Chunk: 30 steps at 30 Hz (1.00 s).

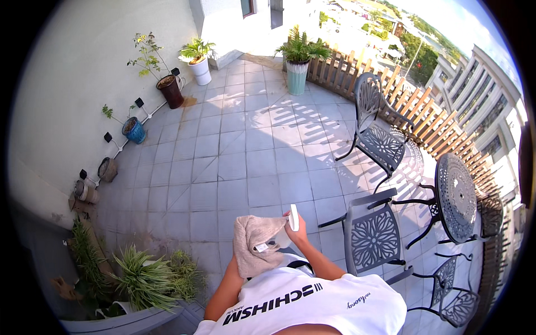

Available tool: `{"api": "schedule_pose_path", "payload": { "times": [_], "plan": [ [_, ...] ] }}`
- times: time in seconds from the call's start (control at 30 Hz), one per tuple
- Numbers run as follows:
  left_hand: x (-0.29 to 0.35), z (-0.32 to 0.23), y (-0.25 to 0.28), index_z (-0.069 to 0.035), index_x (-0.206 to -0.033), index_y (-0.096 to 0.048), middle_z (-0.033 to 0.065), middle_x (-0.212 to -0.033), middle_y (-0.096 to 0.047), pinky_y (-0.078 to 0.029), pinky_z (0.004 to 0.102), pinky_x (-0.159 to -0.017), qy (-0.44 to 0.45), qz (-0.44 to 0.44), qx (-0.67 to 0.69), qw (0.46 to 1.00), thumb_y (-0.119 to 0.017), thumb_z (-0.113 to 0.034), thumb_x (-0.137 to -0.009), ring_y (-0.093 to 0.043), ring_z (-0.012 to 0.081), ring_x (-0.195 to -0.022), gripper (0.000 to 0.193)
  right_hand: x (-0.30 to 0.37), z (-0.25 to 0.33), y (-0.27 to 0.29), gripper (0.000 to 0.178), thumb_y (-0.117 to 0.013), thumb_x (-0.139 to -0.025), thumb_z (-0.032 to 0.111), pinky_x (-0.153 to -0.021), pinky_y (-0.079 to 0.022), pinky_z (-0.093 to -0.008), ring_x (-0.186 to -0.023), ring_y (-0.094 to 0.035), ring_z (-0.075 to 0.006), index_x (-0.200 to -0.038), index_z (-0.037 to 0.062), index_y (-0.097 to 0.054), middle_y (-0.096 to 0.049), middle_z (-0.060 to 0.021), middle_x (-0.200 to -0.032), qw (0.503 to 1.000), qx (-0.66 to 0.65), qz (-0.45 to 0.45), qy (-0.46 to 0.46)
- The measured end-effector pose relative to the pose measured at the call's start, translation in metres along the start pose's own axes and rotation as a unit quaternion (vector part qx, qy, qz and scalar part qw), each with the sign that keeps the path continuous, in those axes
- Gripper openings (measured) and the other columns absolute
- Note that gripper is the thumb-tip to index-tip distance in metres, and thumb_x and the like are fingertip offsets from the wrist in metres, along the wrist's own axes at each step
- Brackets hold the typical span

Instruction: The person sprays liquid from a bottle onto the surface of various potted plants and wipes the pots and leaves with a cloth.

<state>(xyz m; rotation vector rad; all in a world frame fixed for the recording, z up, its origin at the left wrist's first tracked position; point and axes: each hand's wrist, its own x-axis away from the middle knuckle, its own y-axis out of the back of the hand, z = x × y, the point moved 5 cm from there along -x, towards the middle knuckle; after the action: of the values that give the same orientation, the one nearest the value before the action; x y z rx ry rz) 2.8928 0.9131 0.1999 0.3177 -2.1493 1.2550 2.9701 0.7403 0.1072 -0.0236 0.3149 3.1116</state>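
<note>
A beige-brown towel (pixel 258 237) with a small white label covers my left hand, whose fingers are hidden beneath it. My left forearm (pixel 222 290) runs up to the towel, and the cloth is held in front of my body. Beside it, my right hand (pixel 297 230) is closed around the neck of a spray bottle with a white head (pixel 293 218). Part of the bottle's pale, see-through body shows between the hand and the towel. Towel and bottle are close together; whether they touch I cannot tell.
Grey tiles (pixel 218 187) pave the terrace. Metal chairs (pixel 373 237) and a round table (pixel 456 181) stand right, by a wooden fence (pixel 441 125). Potted plants (pixel 170 92) line the left wall; a planter (pixel 123 322) with grassy plants (pixel 146 276) is near left. A teal pot (pixel 296 78) stands far off.
</note>
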Motion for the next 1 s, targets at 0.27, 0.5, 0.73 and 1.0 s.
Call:
{"api": "schedule_pose_path", "payload": {
  "times": [0.27, 0.5, 0.73, 1.0],
  "plan": [
    [-0.156, -0.186, 0.031, -0.014, -0.091, -0.051, 0.0002, -0.078, -0.050, -0.049, 0.0348, -0.064, -0.186, 0.095, 0.077, 0.975, -0.045, -0.045, -0.100, -0.048, 0.0170, -0.068, 0.033, -0.201, 0.037, -0.061, 0.031, -0.063, -0.078, 0.005, -0.074, -0.052, -0.0317, -0.075, -0.062, -0.0175, -0.109, 0.0074, -0.059, -0.068, -0.0076, -0.107, 0.999, 0.016, -0.041, 0.026],
    [-0.359, -0.343, -0.044, -0.017, -0.081, -0.042, -0.0022, -0.072, -0.040, -0.044, 0.0335, -0.058, -0.266, 0.205, 0.075, 0.939, -0.045, -0.045, -0.100, -0.038, 0.0153, -0.062, 0.035, -0.360, 0.014, -0.095, 0.037, -0.060, -0.075, -0.001, -0.072, -0.052, -0.0318, -0.074, -0.062, -0.0163, -0.111, 0.0056, -0.058, -0.066, -0.0077, -0.100, 0.985, 0.058, -0.161, -0.027],
    [-0.557, -0.479, -0.217, -0.014, -0.086, -0.038, -0.0011, -0.077, -0.040, -0.038, 0.0289, -0.065, -0.126, 0.283, -0.157, 0.938, -0.065, -0.031, -0.071, -0.040, 0.0168, -0.070, 0.035, -0.528, 0.072, -0.081, 0.030, -0.060, -0.075, -0.005, -0.069, -0.050, -0.0291, -0.075, -0.061, -0.0136, -0.103, 0.0041, -0.056, -0.062, -0.0054, -0.092, 0.969, -0.023, -0.242, -0.042],
    [-0.713, -0.432, -0.340, -0.017, -0.072, -0.041, -0.0013, -0.071, -0.039, -0.034, 0.0328, -0.053, 0.117, 0.252, -0.122, 0.953, -0.040, -0.046, -0.097, -0.039, 0.0157, -0.061, 0.038, -0.640, -0.017, -0.041, 0.022, -0.060, -0.074, -0.003, -0.069, -0.048, -0.0289, -0.075, -0.058, -0.0136, -0.095, 0.0036, -0.058, -0.060, -0.0053, -0.084, 0.919, 0.016, -0.379, -0.107]
  ]
}}
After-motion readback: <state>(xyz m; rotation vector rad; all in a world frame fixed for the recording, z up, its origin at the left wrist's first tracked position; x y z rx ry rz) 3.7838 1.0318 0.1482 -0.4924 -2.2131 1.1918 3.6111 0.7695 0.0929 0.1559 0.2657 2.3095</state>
